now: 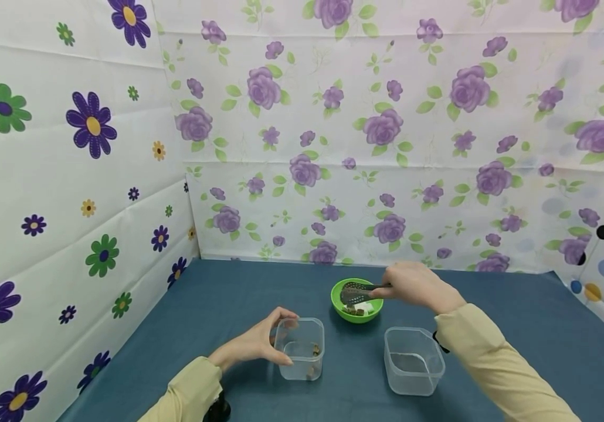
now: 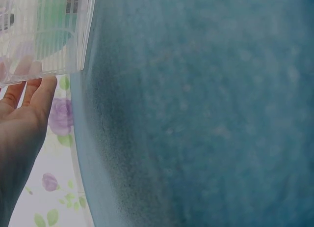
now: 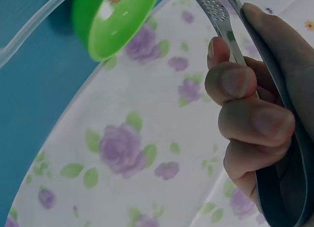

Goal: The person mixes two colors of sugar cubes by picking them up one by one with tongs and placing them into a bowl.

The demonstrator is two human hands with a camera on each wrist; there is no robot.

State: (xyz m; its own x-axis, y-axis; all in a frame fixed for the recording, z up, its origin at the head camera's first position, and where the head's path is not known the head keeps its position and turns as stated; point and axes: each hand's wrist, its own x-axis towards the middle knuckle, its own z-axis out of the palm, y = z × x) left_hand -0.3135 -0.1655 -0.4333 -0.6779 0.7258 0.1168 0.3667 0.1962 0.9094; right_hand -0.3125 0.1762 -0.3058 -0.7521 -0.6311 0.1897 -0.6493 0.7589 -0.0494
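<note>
My left hand (image 1: 257,341) grips a clear plastic container (image 1: 302,368) from its left side, fingers at the back and thumb at the front. Small brown pieces (image 1: 316,350) lie inside it. In the left wrist view, fingers (image 2: 43,97) touch the container's ribbed wall (image 2: 54,60). My right hand (image 1: 418,285) holds dark tongs (image 1: 356,293) with perforated heads, above the green bowl (image 1: 356,319). White chunks (image 1: 366,307) and brown pieces sit in that bowl, partly hidden by the tongs. Curled fingers wrap the tongs' arm (image 3: 267,50) in the right wrist view.
A second clear container (image 1: 414,384) stands at the right, beneath my right forearm. Blue cloth (image 1: 260,287) covers the table. Flowered sheets (image 1: 291,140) hang behind it and along the left and right sides.
</note>
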